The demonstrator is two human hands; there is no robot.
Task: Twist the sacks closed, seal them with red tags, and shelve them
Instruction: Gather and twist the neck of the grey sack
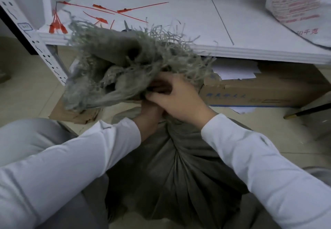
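- The grey sack (179, 171) stands on the floor (32, 85) between the person's knees. Its fabric is gathered into a neck at the top.
- The left hand (149, 115) wraps the neck from below, grip clamped round the bunched cloth. It is partly in shadow.
- The right hand (179, 97) sits just above it, fingers (155, 94) curled into the same bunch, so this grip is clamped on the sack too.
- The neck's long axis runs from the sack body up and away to the left. It ends in the frayed mouth (114, 62), which flares out past both hands.
- The twist looks under way, and no tag is on the neck.
- The red tags (103, 8) lie on the shelf (197, 24), up and to the left of the hands, beyond the frayed mouth and well apart from the neck.
- The loose tags mostly lie with their long axes across the shelf, left to right.
- By my judgement the left hand is on the nearer side to them. A reach would have to pass over or round the frayed mouth while the other grip keeps the twist.
- Counts: 2 sacks in view, the grey one in hand and a white sack (300, 8) on the shelf at the right.
- About 4 loose tags show, plus a bunch at the shelf's left edge that I cannot count.
- 1 cardboard box (268, 89) sits under the shelf.
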